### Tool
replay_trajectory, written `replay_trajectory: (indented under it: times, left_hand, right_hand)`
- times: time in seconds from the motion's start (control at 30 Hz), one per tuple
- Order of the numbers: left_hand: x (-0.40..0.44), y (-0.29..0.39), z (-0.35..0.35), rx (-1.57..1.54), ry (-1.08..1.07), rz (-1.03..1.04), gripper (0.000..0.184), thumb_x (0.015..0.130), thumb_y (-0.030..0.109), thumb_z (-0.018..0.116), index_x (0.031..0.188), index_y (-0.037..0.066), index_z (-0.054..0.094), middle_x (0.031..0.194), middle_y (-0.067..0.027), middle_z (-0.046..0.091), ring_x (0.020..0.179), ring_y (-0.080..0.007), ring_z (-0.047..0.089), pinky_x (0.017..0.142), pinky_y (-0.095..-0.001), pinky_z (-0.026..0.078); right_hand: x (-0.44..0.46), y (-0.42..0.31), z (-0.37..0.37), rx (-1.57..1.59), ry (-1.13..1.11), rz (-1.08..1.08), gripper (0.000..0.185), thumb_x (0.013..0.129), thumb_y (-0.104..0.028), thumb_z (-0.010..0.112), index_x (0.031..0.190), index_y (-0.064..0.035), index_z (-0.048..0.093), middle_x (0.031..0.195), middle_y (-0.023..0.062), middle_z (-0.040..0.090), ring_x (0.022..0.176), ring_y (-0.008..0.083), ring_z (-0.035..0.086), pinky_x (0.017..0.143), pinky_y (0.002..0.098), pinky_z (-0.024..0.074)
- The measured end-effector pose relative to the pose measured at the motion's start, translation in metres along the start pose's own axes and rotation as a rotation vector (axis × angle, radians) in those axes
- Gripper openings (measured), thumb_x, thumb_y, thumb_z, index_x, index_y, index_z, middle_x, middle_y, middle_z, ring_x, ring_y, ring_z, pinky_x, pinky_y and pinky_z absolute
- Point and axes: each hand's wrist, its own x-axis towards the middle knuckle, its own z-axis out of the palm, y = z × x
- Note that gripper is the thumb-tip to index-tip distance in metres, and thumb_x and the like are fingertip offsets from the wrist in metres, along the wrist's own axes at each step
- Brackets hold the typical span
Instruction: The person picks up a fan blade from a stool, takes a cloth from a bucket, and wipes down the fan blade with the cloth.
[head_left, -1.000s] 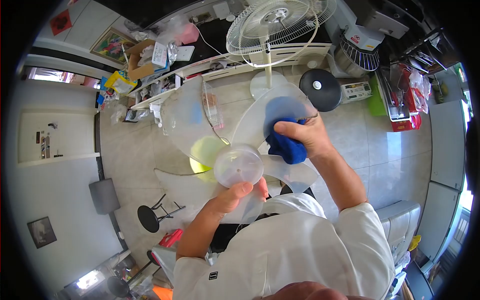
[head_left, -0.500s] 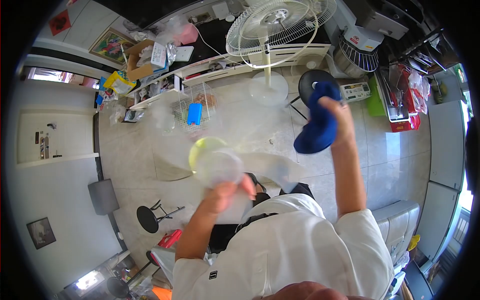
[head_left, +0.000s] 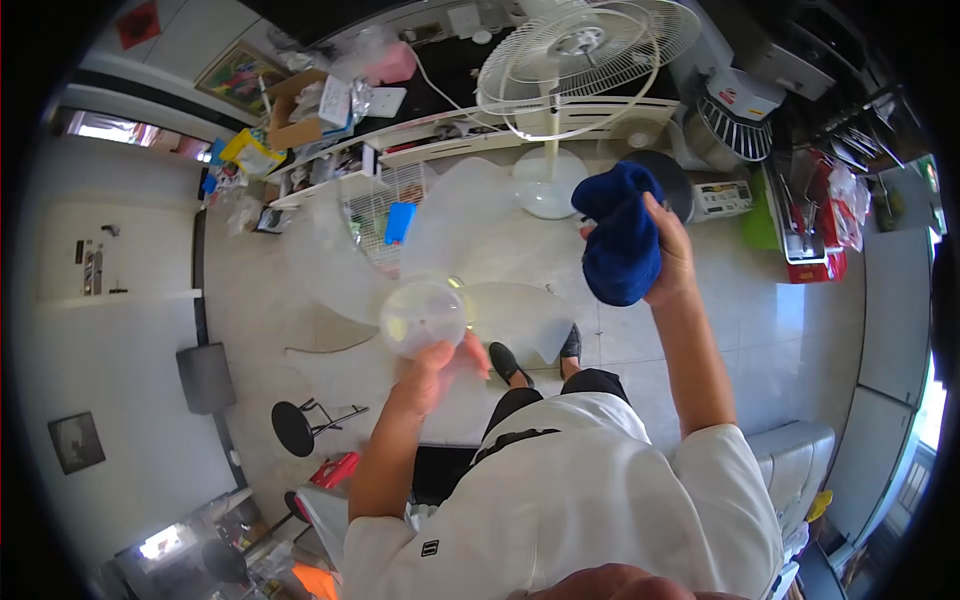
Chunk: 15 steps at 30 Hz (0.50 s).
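My left hand is closed at the round hub of a translucent plastic fan blade, whose wide petals spread out in front of me above the floor. Motion blurs some of its fingers. A bunched dark blue cloth is in my right hand, with the thumb on its near side and fingertips showing at its left edge. The cloth is apart from the blade. Beyond both hands stands a white pedestal fan with a wire grille and a round base.
A wire rack with a blue item on it sits behind the blade. One black stool is at the left, another behind the cloth. A low cabinet runs along the back, and a pale sofa is at the right.
The blade has shifted and turned in my left hand, and its petals show more clearly. My right hand has brought the cloth slightly left and bunched it up. The view has moved a little.
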Motion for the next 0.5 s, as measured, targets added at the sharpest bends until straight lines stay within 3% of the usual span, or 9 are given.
replay_trajectory:
  times: [0.13, 0.17, 0.23, 0.27, 0.3, 0.5]
  left_hand:
    - [0.002, -0.002, 0.011, 0.022, -0.044, -0.061, 0.047, 0.087, 0.035, 0.069, 0.115, 0.000, 0.058, 0.088, -0.0145, 0.067, 0.079, -0.0282, 0.068, 0.066, -0.0419, 0.057]
    - [0.003, -0.004, 0.013, 0.046, -0.072, -0.079, 0.048, 0.086, 0.036, 0.069, 0.116, 0.001, 0.057, 0.088, -0.0142, 0.067, 0.079, -0.0276, 0.068, 0.067, -0.0417, 0.057]
    - [0.003, -0.007, 0.018, 0.064, -0.128, -0.092, 0.049, 0.087, 0.036, 0.070, 0.118, 0.001, 0.057, 0.088, -0.0138, 0.067, 0.079, -0.0270, 0.068, 0.068, -0.0413, 0.056]
    - [0.003, -0.007, 0.019, 0.085, -0.174, -0.098, 0.049, 0.087, 0.037, 0.070, 0.119, 0.002, 0.056, 0.088, -0.0134, 0.067, 0.079, -0.0265, 0.067, 0.068, -0.0409, 0.056]
    - [0.004, -0.007, 0.017, 0.087, -0.177, -0.098, 0.049, 0.087, 0.037, 0.070, 0.119, 0.002, 0.056, 0.088, -0.0134, 0.067, 0.079, -0.0265, 0.067, 0.068, -0.0409, 0.056]
    - [-0.004, -0.007, 0.011, -0.001, -0.204, -0.180, 0.048, 0.089, 0.039, 0.068, 0.118, 0.002, 0.057, 0.089, -0.0127, 0.067, 0.079, -0.0256, 0.067, 0.070, -0.0398, 0.055]
  right_hand:
    - [0.005, -0.007, 0.035, -0.289, -0.060, -0.192, 0.044, 0.100, -0.022, 0.061, 0.140, -0.0036, 0.053, 0.128, 0.0173, 0.067, 0.106, 0.0296, 0.071, 0.093, 0.0446, 0.0598]
    - [0.011, -0.005, 0.040, -0.370, -0.070, -0.210, 0.044, 0.098, -0.016, 0.067, 0.137, -0.0027, 0.055, 0.121, 0.0118, 0.068, 0.109, 0.0196, 0.067, 0.094, 0.0375, 0.0576]
    - [0.024, 0.002, 0.048, -0.996, -0.081, -0.290, 0.049, 0.093, -0.018, 0.073, 0.135, 0.0003, 0.054, 0.118, 0.0131, 0.068, 0.101, 0.0178, 0.067, 0.087, 0.0348, 0.0558]
    - [0.023, 0.003, 0.060, -1.144, -0.096, -0.310, 0.050, 0.090, -0.018, 0.076, 0.131, 0.0007, 0.055, 0.113, 0.0135, 0.069, 0.098, 0.0184, 0.065, 0.085, 0.0342, 0.0535]
    - [0.026, 0.007, 0.062, -1.208, -0.064, -0.304, 0.050, 0.085, -0.017, 0.082, 0.125, -0.0004, 0.057, 0.107, 0.0064, 0.068, 0.094, 0.0126, 0.062, 0.086, 0.0300, 0.0524]
    - [0.035, 0.014, 0.035, -1.081, -0.106, -0.269, 0.042, 0.087, -0.011, 0.080, 0.122, -0.0008, 0.058, 0.103, 0.0048, 0.068, 0.092, 0.0112, 0.062, 0.085, 0.0294, 0.0533]
